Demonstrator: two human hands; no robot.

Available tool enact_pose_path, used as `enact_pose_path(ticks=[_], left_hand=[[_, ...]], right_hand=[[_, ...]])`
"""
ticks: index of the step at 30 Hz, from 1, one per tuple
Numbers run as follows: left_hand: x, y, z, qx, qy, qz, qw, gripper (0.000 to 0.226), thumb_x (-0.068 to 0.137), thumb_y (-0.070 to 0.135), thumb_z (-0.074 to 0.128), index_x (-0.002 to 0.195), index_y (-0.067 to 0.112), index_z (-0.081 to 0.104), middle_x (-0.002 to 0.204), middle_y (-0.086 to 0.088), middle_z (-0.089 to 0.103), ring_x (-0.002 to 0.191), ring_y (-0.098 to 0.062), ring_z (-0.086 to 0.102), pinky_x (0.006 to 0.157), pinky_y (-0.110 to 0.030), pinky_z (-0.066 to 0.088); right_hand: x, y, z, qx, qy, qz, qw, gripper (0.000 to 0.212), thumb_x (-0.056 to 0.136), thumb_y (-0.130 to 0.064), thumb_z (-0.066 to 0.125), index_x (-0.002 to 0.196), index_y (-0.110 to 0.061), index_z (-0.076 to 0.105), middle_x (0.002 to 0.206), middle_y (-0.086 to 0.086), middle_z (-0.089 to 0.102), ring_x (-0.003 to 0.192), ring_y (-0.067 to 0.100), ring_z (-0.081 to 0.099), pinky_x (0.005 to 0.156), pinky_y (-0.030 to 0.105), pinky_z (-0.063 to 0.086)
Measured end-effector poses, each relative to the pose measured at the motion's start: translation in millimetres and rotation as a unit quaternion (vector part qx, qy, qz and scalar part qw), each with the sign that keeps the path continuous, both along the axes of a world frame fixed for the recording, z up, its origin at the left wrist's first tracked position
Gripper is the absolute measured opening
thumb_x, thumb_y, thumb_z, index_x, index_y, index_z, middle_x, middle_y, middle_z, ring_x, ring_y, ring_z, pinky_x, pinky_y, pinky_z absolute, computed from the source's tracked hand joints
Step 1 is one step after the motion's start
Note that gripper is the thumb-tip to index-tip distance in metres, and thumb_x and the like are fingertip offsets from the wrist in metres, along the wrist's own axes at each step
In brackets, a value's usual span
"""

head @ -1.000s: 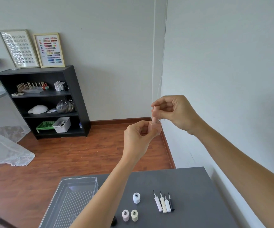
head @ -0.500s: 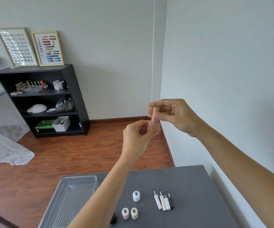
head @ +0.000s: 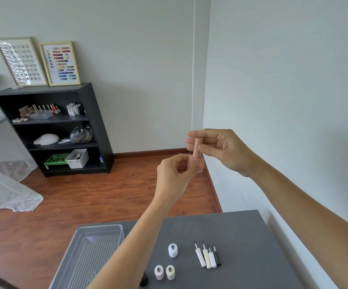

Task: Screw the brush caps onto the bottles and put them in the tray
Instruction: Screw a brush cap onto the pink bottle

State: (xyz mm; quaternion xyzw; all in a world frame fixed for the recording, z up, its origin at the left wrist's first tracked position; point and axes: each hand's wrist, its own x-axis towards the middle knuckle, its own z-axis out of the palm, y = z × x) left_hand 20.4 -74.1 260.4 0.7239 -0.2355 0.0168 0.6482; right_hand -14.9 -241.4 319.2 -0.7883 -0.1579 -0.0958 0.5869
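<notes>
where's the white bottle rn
Head view: the white bottle stands uncapped on the grey table, between the clear tray and the row of brush caps.

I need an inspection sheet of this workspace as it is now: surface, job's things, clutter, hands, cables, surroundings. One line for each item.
Surface: dark grey table, against the wall on the right.
Job's things: peach bottle with peach brush cap on it, held up in the air; clear tray, nothing in it; white bottle, pink bottle, cream bottle, all uncapped; a dark bottle half hidden by the forearm; four brush caps lying side by side.
Clutter: nothing seen.
Hands: left hand holds the bottle; right hand pinches the cap.
Cables: nothing seen.
Surroundings: black shelf, two framed charts, wooden floor.
</notes>
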Motion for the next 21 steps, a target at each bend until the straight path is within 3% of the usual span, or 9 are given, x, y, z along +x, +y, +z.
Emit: enact_pose_path(ticks=[2,5,8,11,14,17,19,21], left_hand=[[-1,-1,-1,0.004,-0.004,0.000,1.000,0.006,0.081,0.025,0.080,0.086,0.025,0.077,0.077,0.003,0.077,0.074,-0.020,0.071,0.061,-0.021,0.056],[-3,-6,-4,0.014,-0.021,0.021,0.999,0.006,0.082,0.028,0.079,0.087,0.026,0.076,0.075,0.003,0.076,0.065,-0.010,0.066,0.062,-0.025,0.054],[-1,-6,-6,0.021,-0.029,0.020,0.999,0.005,0.084,0.030,0.076,0.086,0.027,0.074,0.076,-0.002,0.075,0.063,-0.017,0.062,0.063,-0.031,0.055],[3,0,-3,0.003,0.001,-0.080,0.997,0.010,0.087,0.029,0.074,0.093,0.021,0.074,0.083,-0.005,0.076,0.077,-0.029,0.067,0.077,-0.050,0.057],[6,4,-2,-0.023,0.027,-0.147,0.988,0.025,0.087,0.037,0.073,0.098,0.015,0.072,0.083,-0.005,0.071,0.078,-0.026,0.056,0.075,-0.048,0.047],[6,1,-5,-0.032,0.027,-0.136,0.990,0.031,0.086,0.040,0.072,0.097,0.011,0.071,0.080,0.002,0.071,0.078,-0.022,0.057,0.074,-0.049,0.047],[3,-3,-9,-0.033,0.022,-0.102,0.994,0.027,0.085,0.041,0.072,0.094,0.015,0.072,0.077,0.006,0.072,0.076,-0.019,0.061,0.074,-0.057,0.052],[0,-6,-12,-0.032,0.014,-0.056,0.998,0.023,0.085,0.041,0.072,0.090,0.019,0.072,0.075,0.001,0.073,0.072,-0.024,0.062,0.077,-0.061,0.053]], right_hand=[[1,2,-1,0.024,-0.010,-0.031,0.999,0.029,0.092,0.006,0.059,0.119,-0.003,0.065,0.088,0.005,0.077,0.103,0.019,0.073,0.091,0.030,0.056],[3,7,-3,0.041,-0.035,-0.073,0.996,0.020,0.087,0.003,0.068,0.106,-0.003,0.069,0.089,0.011,0.077,0.085,0.019,0.076,0.084,0.034,0.059],[5,7,-4,0.050,-0.044,-0.068,0.995,0.020,0.085,0.001,0.071,0.104,-0.005,0.071,0.085,0.010,0.077,0.085,0.021,0.076,0.084,0.036,0.059],[2,-2,2,0.068,-0.012,0.007,0.998,0.023,0.085,-0.010,0.071,0.107,-0.007,0.070,0.088,0.008,0.078,0.094,0.028,0.075,0.086,0.032,0.058],[2,-5,7,0.063,0.014,0.052,0.997,0.028,0.084,-0.019,0.070,0.110,-0.009,0.070,0.089,0.005,0.079,0.099,0.031,0.074,0.088,0.031,0.057],[6,0,5,0.057,0.001,0.035,0.998,0.018,0.087,-0.015,0.068,0.105,-0.011,0.070,0.082,0.001,0.078,0.094,0.031,0.074,0.084,0.031,0.058],[8,4,0,0.058,-0.009,0.011,0.998,0.013,0.090,-0.010,0.067,0.102,-0.011,0.070,0.077,0.000,0.077,0.086,0.026,0.075,0.080,0.029,0.059],[11,8,-6,0.052,-0.020,-0.019,0.998,0.011,0.091,-0.010,0.066,0.101,-0.012,0.070,0.075,-0.002,0.076,0.080,0.023,0.076,0.076,0.027,0.058]])
